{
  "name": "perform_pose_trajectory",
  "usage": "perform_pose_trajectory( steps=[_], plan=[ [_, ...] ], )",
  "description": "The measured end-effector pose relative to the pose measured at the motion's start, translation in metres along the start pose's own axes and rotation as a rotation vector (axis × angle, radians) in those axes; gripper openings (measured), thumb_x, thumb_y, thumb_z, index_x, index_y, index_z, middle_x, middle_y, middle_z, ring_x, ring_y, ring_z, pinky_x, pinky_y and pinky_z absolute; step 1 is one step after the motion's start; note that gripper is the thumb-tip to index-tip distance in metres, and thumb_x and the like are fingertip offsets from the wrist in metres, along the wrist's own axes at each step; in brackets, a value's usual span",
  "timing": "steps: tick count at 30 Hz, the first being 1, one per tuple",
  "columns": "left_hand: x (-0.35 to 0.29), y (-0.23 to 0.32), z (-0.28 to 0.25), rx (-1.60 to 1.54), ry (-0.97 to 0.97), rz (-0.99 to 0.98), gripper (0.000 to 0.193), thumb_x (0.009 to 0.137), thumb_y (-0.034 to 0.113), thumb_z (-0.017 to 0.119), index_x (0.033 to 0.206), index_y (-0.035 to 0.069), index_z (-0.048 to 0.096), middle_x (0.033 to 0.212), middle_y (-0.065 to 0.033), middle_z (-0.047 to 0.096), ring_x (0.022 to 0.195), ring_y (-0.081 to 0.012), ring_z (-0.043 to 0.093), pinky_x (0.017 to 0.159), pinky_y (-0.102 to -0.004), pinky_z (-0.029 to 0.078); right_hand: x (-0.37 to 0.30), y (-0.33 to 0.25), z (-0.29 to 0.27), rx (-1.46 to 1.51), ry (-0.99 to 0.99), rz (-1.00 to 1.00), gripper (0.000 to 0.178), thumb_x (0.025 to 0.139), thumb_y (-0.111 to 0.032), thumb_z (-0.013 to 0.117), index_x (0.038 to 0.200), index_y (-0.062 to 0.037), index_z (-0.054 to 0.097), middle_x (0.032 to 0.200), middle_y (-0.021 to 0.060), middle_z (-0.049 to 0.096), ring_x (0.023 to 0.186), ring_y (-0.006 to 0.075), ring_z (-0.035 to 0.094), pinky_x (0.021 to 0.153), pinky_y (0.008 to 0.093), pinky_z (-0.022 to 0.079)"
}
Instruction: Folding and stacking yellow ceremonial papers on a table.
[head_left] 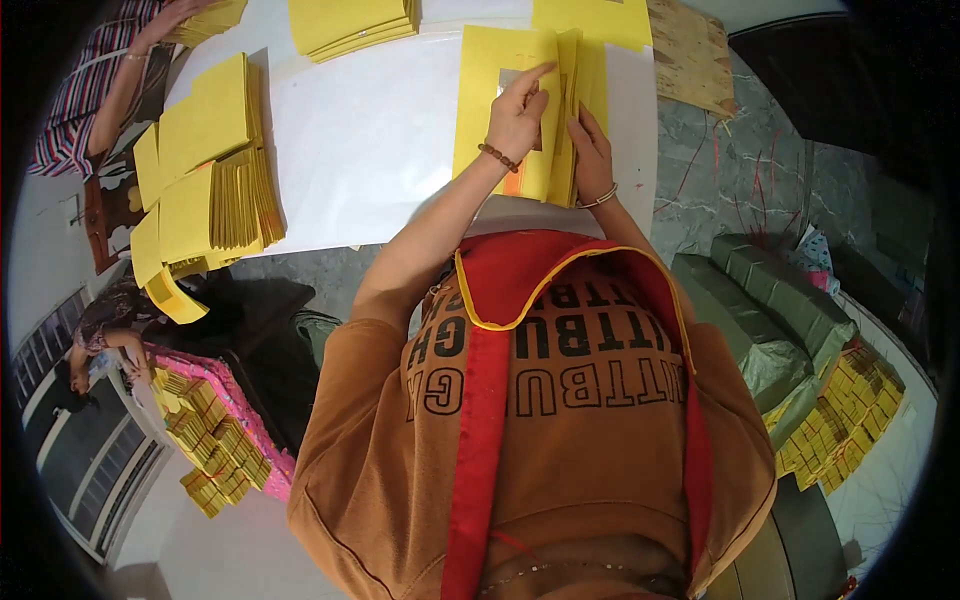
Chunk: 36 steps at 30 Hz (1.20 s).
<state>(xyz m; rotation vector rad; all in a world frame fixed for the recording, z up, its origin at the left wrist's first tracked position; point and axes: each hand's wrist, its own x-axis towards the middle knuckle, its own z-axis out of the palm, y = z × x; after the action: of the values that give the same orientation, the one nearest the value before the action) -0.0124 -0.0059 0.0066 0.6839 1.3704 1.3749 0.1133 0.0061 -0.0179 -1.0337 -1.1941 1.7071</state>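
Note:
On the white table, a bundle of folded yellow paper sheets [495, 60] lies in front of me, its right-hand leaves standing up on edge. My left hand [516, 125] rests on the bundle, index finger stretched toward the upright fold and thumb apart from it. A dark patch and an orange strip show on the paper beside and below this hand. My right hand [592, 160] grips the standing yellow leaves from the right side, its fingertips partly hidden by the paper.
Stacks of yellow paper [205, 120] line the table's left edge; another stack [350, 25] lies at the far side. A co-worker's arm [115, 90] reaches in at far left. Another person sits by yellow bundles [215, 430]. Green wrapped packs [760, 320] stand right of me.

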Motion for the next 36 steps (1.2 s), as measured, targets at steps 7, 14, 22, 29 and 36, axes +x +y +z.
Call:
perform_pose_trajectory(
  steps=[7, 14, 22, 29, 36],
  plan=[
    [0.008, -0.009, 0.01, 0.32, 0.076, 0.214, 0.027, 0.073, 0.018, 0.066, 0.093, 0.0, 0.06, 0.065, -0.004, 0.044, 0.056, -0.011, 0.044, 0.049, -0.0251, 0.038, 0.001, 0.005, -0.002, 0.009, -0.011, -0.011, 0.044, 0.087, -0.016, 0.046, 0.124, 0.0056, 0.036, 0.121, 0.0115, 0.045, 0.108, 0.0156, 0.043, 0.092, 0.0257, 0.033],
    [0.011, -0.019, 0.004, 0.259, 0.063, 0.229, 0.032, 0.07, 0.019, 0.069, 0.095, 0.0, 0.06, 0.063, -0.0017, 0.043, 0.056, -0.0098, 0.042, 0.05, -0.0238, 0.038, -0.001, -0.003, 0.001, 0.023, -0.003, 0.036, 0.043, 0.088, -0.016, 0.046, 0.124, 0.005, 0.036, 0.121, 0.0104, 0.045, 0.108, 0.0147, 0.042, 0.091, 0.0253, 0.033],
    [0.011, -0.015, 0.005, 0.176, 0.057, 0.144, 0.033, 0.071, 0.019, 0.069, 0.096, 0.0, 0.059, 0.064, -0.0006, 0.043, 0.057, -0.0087, 0.042, 0.051, -0.0225, 0.037, 0.001, 0.005, -0.001, 0.074, 0.007, 0.055, 0.042, 0.088, -0.015, 0.044, 0.124, 0.0049, 0.036, 0.121, 0.0102, 0.045, 0.108, 0.0149, 0.042, 0.092, 0.0255, 0.033],
    [0.009, -0.014, 0.005, 0.25, 0.049, 0.213, 0.033, 0.07, 0.018, 0.07, 0.095, 0.0, 0.06, 0.064, -0.0006, 0.044, 0.056, -0.0083, 0.042, 0.05, -0.0227, 0.037, 0.0, -0.001, 0.001, 0.066, 0.006, 0.043, 0.042, 0.088, -0.016, 0.043, 0.124, 0.005, 0.037, 0.119, 0.0104, 0.046, 0.108, 0.0148, 0.043, 0.091, 0.0249, 0.033],
    [0.009, -0.014, 0.0, 0.269, 0.019, 0.228, 0.029, 0.073, 0.013, 0.066, 0.098, 0.001, 0.059, 0.064, -0.0005, 0.043, 0.056, -0.0077, 0.041, 0.051, -0.0217, 0.037, 0.0, -0.003, 0.002, 0.083, 0.002, 0.05, 0.041, 0.089, -0.015, 0.041, 0.123, 0.0057, 0.037, 0.119, 0.0106, 0.046, 0.107, 0.0146, 0.043, 0.091, 0.0246, 0.033]
  ],
)
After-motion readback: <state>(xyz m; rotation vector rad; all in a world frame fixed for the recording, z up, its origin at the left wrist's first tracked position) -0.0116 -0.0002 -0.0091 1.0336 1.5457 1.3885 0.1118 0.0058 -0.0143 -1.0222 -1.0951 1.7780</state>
